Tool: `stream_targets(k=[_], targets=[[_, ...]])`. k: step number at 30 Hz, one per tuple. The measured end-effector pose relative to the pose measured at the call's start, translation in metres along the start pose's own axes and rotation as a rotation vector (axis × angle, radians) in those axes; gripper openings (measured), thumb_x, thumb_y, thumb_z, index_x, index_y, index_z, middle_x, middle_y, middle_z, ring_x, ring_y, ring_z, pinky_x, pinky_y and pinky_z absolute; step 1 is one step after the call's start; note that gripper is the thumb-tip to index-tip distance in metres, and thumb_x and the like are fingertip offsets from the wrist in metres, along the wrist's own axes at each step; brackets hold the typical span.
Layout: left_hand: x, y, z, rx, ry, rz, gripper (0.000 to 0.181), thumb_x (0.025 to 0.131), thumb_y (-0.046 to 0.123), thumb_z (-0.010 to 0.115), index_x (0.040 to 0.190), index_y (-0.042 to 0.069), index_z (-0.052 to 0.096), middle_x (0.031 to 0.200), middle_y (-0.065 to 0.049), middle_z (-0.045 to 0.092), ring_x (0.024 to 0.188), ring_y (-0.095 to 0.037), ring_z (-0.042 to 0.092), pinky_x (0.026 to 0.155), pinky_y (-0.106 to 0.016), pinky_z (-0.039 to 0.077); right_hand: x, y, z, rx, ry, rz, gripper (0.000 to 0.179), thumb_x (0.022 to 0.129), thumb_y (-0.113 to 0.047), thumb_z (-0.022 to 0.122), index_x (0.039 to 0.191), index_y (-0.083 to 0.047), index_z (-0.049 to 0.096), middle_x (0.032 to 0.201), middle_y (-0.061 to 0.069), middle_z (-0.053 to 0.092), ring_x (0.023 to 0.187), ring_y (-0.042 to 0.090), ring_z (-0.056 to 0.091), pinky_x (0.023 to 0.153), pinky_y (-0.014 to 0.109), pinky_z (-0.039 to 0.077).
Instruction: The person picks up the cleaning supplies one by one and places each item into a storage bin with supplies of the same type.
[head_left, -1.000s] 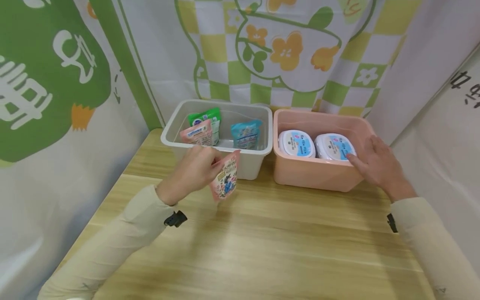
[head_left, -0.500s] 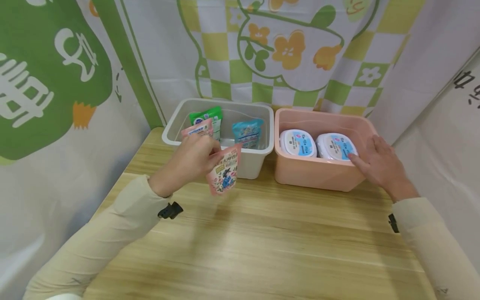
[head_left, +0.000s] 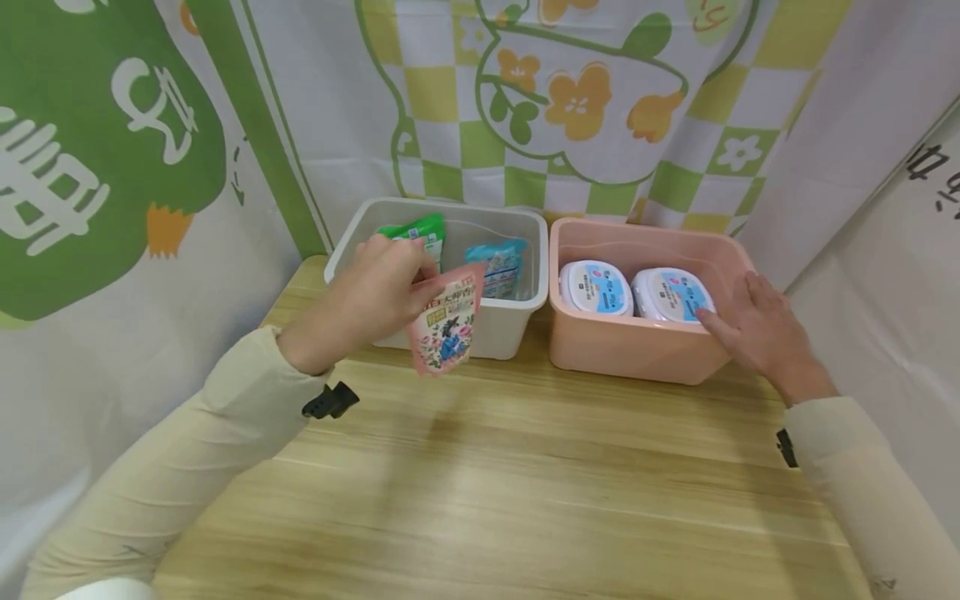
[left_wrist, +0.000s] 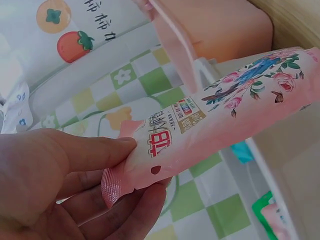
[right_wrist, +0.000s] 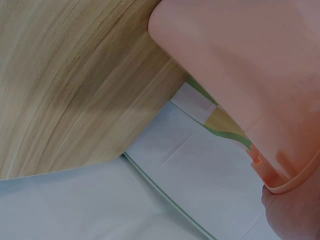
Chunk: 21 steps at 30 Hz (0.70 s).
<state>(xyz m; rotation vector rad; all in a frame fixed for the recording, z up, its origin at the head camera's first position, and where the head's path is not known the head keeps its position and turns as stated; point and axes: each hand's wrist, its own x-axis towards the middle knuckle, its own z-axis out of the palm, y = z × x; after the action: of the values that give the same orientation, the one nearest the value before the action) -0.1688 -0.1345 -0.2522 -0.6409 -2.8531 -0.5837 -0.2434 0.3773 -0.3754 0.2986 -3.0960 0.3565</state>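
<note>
My left hand (head_left: 378, 287) pinches a pink floral pouch (head_left: 448, 321) by its crimped top end, and the pouch hangs in front of the grey bin (head_left: 510, 321). In the left wrist view the thumb lies on the printed face of the pouch (left_wrist: 210, 115), with the fingers behind it. Inside the grey bin are a green pouch (head_left: 429, 229) and a blue pouch (head_left: 501, 267); the left hand covers the pink one there in the head view. My right hand (head_left: 765, 329) rests with extended fingers on the right rim of the pink bin (head_left: 637, 350).
Two white tubs with blue labels, a left tub (head_left: 597, 287) and a right tub (head_left: 673, 294), sit in the pink bin. Both bins stand side by side at the back of the wooden table (head_left: 525, 483). A printed curtain (head_left: 570, 100) hangs right behind them.
My left hand has moved up and left with the pink pouch, now overlapping the grey bin's front and turning the pouch's face more toward the head camera. The right hand stays on the pink bin.
</note>
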Motion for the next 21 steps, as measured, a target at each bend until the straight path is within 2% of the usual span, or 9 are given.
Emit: stream_targets(k=[5,11,16,21], targets=[[0.003,0.004,-0.015,0.019,0.027,0.01,0.019,0.1,0.012,0.072,0.086,0.002,0.08,0.081,-0.01,0.078,0.069,-0.021,0.067,0.059,-0.033,0.052,-0.001,-0.001,-0.001,0.004,-0.006,0.004,0.102,0.108,-0.062,0.035,0.161,0.016,-0.001,0.168,0.043,-0.002,0.158,0.06,0.001,0.125,0.075,0.005],[0.007,0.006,-0.03,0.01,0.041,0.012,0.018,0.101,0.012,0.071,0.09,0.0,0.079,0.085,-0.012,0.078,0.069,-0.022,0.068,0.061,-0.034,0.056,-0.002,-0.002,-0.002,0.013,-0.017,0.017,0.102,0.108,-0.063,0.033,0.161,0.015,-0.004,0.169,0.041,-0.006,0.158,0.059,-0.003,0.126,0.075,0.002],[0.01,0.005,-0.039,0.002,0.054,0.018,0.019,0.101,0.011,0.071,0.088,-0.001,0.078,0.084,-0.013,0.078,0.067,-0.022,0.069,0.059,-0.032,0.054,-0.002,-0.002,-0.002,0.014,-0.008,0.011,0.102,0.108,-0.063,0.035,0.161,0.016,-0.003,0.169,0.042,-0.004,0.158,0.059,-0.001,0.126,0.074,0.003],[0.014,0.004,-0.047,-0.004,0.049,-0.008,0.02,0.101,0.012,0.07,0.091,-0.002,0.079,0.086,-0.015,0.079,0.066,-0.022,0.07,0.056,-0.029,0.053,-0.002,-0.002,0.0,0.011,-0.004,0.008,0.102,0.108,-0.063,0.036,0.161,0.016,-0.001,0.169,0.042,-0.001,0.158,0.06,0.002,0.126,0.075,0.005]])
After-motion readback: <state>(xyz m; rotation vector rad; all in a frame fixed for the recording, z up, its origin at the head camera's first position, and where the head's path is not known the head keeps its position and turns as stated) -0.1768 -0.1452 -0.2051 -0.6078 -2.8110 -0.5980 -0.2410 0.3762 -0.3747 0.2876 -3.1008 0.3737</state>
